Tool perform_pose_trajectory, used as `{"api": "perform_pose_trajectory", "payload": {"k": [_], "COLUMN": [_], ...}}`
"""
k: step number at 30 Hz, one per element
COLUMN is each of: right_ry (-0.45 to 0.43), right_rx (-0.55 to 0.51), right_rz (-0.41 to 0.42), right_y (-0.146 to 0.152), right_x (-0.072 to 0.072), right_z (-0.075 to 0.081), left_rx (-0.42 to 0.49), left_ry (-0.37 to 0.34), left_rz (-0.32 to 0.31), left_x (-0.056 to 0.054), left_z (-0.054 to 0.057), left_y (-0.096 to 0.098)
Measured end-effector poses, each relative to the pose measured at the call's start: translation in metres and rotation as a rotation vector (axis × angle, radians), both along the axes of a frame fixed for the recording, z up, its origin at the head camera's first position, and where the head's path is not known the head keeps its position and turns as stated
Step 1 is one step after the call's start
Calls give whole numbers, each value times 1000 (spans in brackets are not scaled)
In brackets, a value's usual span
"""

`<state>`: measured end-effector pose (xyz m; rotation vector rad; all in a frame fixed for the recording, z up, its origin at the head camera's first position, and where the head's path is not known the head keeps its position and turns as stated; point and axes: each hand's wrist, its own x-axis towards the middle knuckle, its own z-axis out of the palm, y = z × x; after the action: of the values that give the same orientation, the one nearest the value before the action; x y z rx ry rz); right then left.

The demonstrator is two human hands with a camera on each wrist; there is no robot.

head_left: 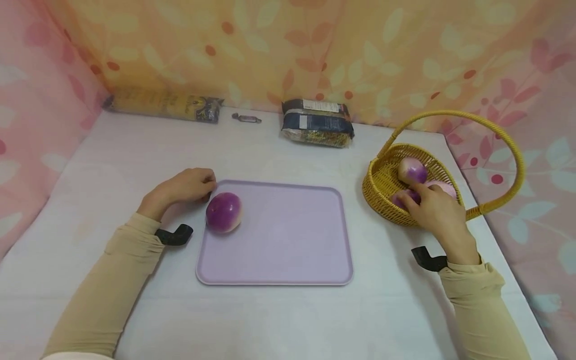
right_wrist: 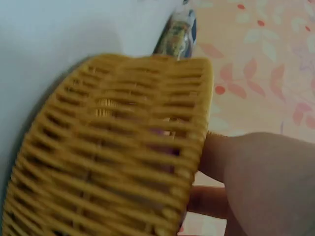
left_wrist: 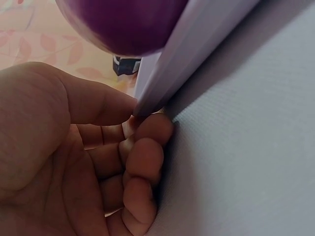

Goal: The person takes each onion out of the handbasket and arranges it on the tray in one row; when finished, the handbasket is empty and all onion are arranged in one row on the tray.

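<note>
Hand, left (head_left: 189,185): at the tray's far left corner, fingers curled, thumb and forefinger pinching the edge, presumably to steady it. Hand, right (head_left: 441,210): reaching over the basket's near rim, thumb and forefinger on the nearest turnip (head_left: 407,199); whether it grips, cannot be told.

Drape (head_left: 270,55): cloth, leaf-printed, pink and yellow, hung around the worktop.

Worktop (head_left: 279,320): white, fine-woven surface.

Tray (head_left: 288,240): lilac, smooth, matt; rectangular with rounded corners. Set centrally, probably to be within reach of both arms; the raised lip would check a rolling turnip.

Basket (head_left: 375,197): yellow-brown wicker, openly woven, rounded. Stands to the right of the tray, apart from it; tall bound handle (head_left: 519,165) leans right, which seems to leave the mouth accessible.

Yellow packet (head_left: 162,106): long, glossy, lying along the back left, likely out of the way.

Pasta packet (head_left: 317,124): dark blue and clear film, crinkled; back centre.

Turnips: round, smooth, purple shading to white. One (head_left: 223,212) on the tray by its left edge; three visible in the basket.

Sweet (head_left: 247,118): twist-wrapped, between the packets.
</note>
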<state>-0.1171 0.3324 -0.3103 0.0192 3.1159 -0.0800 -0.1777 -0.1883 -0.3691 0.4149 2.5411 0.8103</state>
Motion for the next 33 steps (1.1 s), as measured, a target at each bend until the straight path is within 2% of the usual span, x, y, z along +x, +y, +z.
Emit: {"api": "perform_pose_trajectory", "payload": {"k": [3,8,10,14,17,21,23,28,33], "right_ry": [-36,33,52,84,161,289,317,274,209], "right_rx": [-37,-81,-96,-147,-215,-308,-333,-332,-279], "right_rz": [27,101,105,72,88,201,271,419,569], "right_y": [-1,-3,-4,-11,-21,-43,-56,-89,-121], "right_x": [0,-1,0,2,1,0,-2,-2,-1], "right_z": [-2,-3,-1,9,21,34,38,35,14], "left_rx": [-3,2,5,6,9,11,9,10,11], "left_ry": [0,4,8,8,6,7,9,10,12], "left_rz": [0,5,4,4,9,14,15,18,13], "left_x": [0,2,2,3,3,3,3,3,2], "left_z": [0,-2,-2,-2,0,1,1,0,-2], "left_y": [0,0,0,0,0,0,0,0,0]}}
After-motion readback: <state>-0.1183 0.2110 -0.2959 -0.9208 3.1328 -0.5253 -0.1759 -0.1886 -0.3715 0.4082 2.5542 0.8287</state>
